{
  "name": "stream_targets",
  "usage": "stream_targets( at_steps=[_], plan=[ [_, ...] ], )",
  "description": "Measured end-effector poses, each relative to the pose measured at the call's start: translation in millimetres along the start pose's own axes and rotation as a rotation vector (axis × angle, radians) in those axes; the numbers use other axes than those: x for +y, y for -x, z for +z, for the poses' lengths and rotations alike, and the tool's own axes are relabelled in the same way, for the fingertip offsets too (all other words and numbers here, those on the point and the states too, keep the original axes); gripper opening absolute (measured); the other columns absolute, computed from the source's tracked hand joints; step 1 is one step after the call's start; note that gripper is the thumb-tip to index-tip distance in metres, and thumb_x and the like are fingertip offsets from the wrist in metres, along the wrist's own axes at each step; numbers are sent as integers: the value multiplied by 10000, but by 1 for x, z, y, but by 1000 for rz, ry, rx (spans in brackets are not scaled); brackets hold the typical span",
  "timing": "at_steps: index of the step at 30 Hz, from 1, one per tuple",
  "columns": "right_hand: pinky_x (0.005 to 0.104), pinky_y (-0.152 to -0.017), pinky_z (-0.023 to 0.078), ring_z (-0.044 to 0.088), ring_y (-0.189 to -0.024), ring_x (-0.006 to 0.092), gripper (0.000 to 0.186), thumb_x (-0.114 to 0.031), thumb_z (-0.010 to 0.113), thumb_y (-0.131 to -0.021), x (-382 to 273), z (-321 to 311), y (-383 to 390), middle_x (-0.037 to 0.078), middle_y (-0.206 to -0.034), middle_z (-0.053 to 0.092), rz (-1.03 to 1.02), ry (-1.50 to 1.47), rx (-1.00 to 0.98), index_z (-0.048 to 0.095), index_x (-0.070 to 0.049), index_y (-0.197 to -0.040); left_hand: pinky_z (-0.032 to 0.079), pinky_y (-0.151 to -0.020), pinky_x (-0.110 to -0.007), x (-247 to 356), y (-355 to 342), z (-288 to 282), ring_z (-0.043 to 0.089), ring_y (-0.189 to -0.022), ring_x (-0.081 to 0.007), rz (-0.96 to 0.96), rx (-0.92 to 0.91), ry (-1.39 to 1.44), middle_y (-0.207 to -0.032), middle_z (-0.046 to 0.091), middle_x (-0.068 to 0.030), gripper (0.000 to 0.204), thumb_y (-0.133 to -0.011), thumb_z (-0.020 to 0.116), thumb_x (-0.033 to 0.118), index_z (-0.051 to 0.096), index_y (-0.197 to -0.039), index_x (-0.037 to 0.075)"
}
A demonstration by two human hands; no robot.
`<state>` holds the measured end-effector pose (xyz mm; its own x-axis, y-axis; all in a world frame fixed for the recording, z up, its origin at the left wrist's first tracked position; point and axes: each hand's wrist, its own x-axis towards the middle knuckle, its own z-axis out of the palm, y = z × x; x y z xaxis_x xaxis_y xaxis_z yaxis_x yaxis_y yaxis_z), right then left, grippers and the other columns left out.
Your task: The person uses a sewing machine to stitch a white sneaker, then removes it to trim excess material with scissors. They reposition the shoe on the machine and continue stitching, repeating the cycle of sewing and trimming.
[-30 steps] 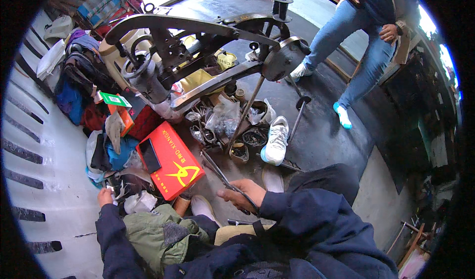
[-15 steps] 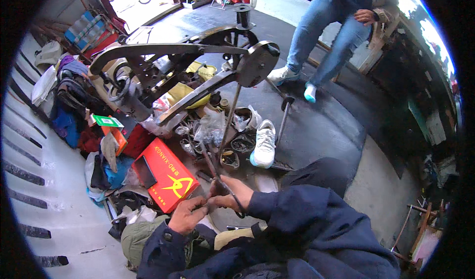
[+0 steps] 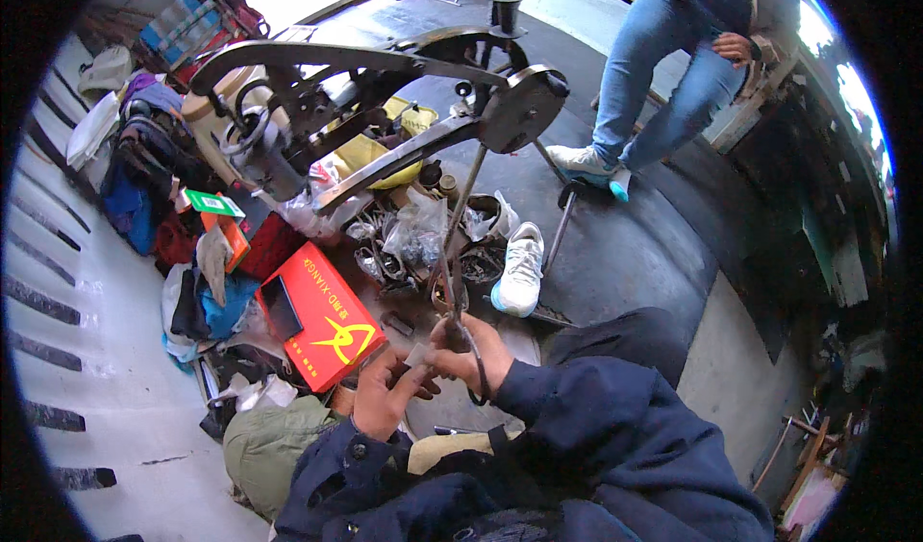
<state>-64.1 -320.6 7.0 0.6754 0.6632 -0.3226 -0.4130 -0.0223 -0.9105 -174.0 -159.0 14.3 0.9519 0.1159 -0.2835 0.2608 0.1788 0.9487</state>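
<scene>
The person's two hands meet just below the big dark iron sewing machine [image 3: 385, 110] with its long curved arm and round end wheel, which serves as the landmark here. The right hand [image 3: 473, 355], coming out of a dark navy sleeve, is closed around the handles of a pair of dark metal scissors [image 3: 460, 329] — the blades point up toward the machine's wheel end, and one loop hangs down past the wrist. The left hand [image 3: 385, 393] sits just beside it, fingers [image 3: 399, 364] curled and nearly shut, pinching a small pale scrap of material [image 3: 419, 353] between thumb and fingertips; the scrap lies right by the scissors, though whether the blades touch it cannot be told. Below the machine and left of the hands lies a flat red cardboard box [image 3: 322, 321] with a yellow emblem, and under it a crumpled olive-green cloth [image 3: 264, 446]. Directly beneath the machine's arm is a heap of clear plastic bags and dark shoe parts [image 3: 413, 239], with a white sneaker [image 3: 520, 271] standing just to the heap's right. Beyond the machine's wheel end, well apart from the hands, another person in blue jeans [image 3: 663, 71] stands — one pale shoe planted on the dark floor.
</scene>
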Motion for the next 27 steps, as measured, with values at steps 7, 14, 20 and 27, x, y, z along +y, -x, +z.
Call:
stream_targets(
  at_steps=[7,14,20,27],
  plan=[
    [287,-636,508,601,-699,122,268,-143,761,-878,-2,3,-2,49,-805,618,4,53,-2,562,-22,-1010,573,-691,-297,2,-9,-10,696,-739,-169,-53,12,51,-880,710,-99,155,-1013,609,128,617,-1077,-14],
    [305,-593,482,582,-665,150,272,-286,602,-1016,-7,8,0,55,-784,587,127,-7,-58,562,-19,-1045,599,-711,-351,1,-18,-16,696,-775,-189,9,222,414,-923,687,-96,152,-1003,628,134,588,-1083,11],
    [287,-633,505,583,-725,132,476,-480,505,-1039,-2,15,8,52,-822,573,207,260,-226,569,-13,-1103,597,-709,-369,3,-20,-20,685,-779,-166,114,363,689,-932,693,-79,151,-995,645,180,607,-1060,50],
    [270,-584,487,539,-686,103,527,-553,559,-1002,7,20,9,19,-769,525,185,308,-254,566,-35,-1100,576,-714,-329,-3,-22,-14,688,-770,-152,151,367,712,-910,705,-56,84,-1004,624,149,624,-1020,67]
  ],
)
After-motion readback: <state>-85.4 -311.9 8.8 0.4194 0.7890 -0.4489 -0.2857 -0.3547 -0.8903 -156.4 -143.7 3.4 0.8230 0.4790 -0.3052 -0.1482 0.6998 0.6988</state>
